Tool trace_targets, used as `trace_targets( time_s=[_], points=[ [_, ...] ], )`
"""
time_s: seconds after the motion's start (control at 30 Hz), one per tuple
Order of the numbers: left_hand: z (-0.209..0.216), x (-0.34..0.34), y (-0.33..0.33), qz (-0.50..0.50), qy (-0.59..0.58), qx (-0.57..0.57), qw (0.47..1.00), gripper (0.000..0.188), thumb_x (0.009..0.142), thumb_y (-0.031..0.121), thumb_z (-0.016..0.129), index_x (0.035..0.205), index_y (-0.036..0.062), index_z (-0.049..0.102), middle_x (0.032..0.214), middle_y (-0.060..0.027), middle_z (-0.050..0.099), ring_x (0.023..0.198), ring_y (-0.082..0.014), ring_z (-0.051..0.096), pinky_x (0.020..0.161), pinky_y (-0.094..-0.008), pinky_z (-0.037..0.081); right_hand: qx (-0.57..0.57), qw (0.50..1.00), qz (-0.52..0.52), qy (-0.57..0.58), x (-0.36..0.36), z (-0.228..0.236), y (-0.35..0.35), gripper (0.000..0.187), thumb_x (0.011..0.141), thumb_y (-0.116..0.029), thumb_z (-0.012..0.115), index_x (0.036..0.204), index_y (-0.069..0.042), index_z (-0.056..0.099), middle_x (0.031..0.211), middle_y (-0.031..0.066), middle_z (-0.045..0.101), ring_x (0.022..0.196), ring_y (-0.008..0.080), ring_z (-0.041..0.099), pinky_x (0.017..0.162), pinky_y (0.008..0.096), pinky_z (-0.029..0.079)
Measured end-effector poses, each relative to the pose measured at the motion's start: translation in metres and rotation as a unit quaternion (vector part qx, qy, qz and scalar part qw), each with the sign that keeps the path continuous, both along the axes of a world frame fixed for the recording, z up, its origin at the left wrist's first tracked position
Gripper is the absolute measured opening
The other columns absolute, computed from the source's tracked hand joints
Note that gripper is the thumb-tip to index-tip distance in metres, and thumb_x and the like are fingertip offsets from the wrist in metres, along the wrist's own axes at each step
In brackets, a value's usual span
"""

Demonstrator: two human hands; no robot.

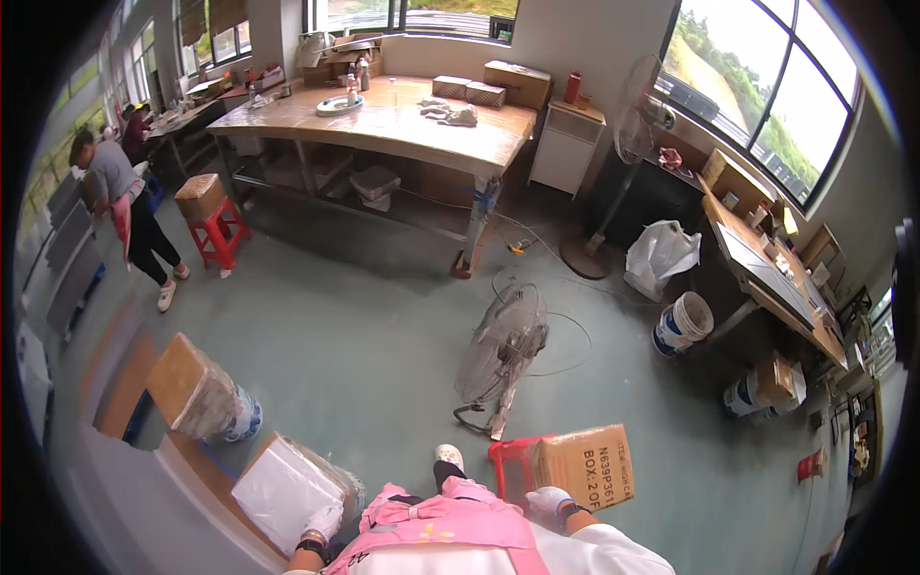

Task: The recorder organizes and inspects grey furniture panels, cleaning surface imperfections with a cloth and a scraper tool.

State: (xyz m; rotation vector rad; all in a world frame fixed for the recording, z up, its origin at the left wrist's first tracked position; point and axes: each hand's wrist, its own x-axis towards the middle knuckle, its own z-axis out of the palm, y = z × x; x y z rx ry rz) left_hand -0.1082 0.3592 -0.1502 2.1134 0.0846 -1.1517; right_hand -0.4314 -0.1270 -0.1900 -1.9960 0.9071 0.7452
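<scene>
At far left a co-worker [144, 206] bends beside stacked sheets [72, 254] along the floor's edge. Nearer, a taped brown box [177, 383] leans over a blue-and-white bucket [247, 414], and farther back a small carton [200, 196] sits on a red stool [218, 241]. At the person's left side is a white-topped package [280, 491], its support mostly hidden; the gloved left hand [324, 522] lies at its near right corner, and I cannot tell whether the fingers pinch it or just rest. Ahead, the long table [316, 113] carries a white dish [340, 106] near its far edge and cloths [448, 114] toward its right end. On the floor between person and table, a low fan [503, 350] blocks the direct way, loose cable looping at its right. Next comes a second red stool [514, 467], bearing a printed carton [580, 467]; the gloved right hand [549, 503] is at that carton's near left corner, its fingers too hidden to read. Farther right, a pedestal fan [632, 134], a plastic bag [663, 257] and an open pail [682, 324] crowd the floor before the side table [767, 259].
</scene>
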Motion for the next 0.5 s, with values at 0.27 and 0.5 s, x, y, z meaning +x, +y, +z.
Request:
trace_targets(
  time_s=[0.27,0.5],
  points=[
    [0.003,0.081,-0.023,-0.079,-0.144,0.171,0.971,0.052,0.091,0.049,0.041,0.108,0.0076,0.068,0.109,-0.0186,0.068,0.104,-0.0382,0.062,0.09,-0.0462,0.047,-0.099,0.995,0.026,0.004,0.219,-0.006,-0.138,0.05,0.091,-0.043,0.043,0.106,-0.004,0.069,0.11,0.021,0.068,0.102,0.0366,0.065,0.091,0.0432,0.049],
    [0.029,0.187,-0.111,-0.019,-0.09,0.121,0.988,0.049,0.095,0.042,0.04,0.109,0.003,0.066,0.102,-0.015,0.069,0.093,-0.0277,0.067,0.082,-0.0394,0.051,-0.114,0.985,0.115,-0.055,0.383,-0.033,-0.203,0.05,0.087,-0.046,0.045,0.086,-0.004,0.072,0.084,0.0132,0.071,0.078,0.0301,0.068,0.073,0.0409,0.05]
  ],
)
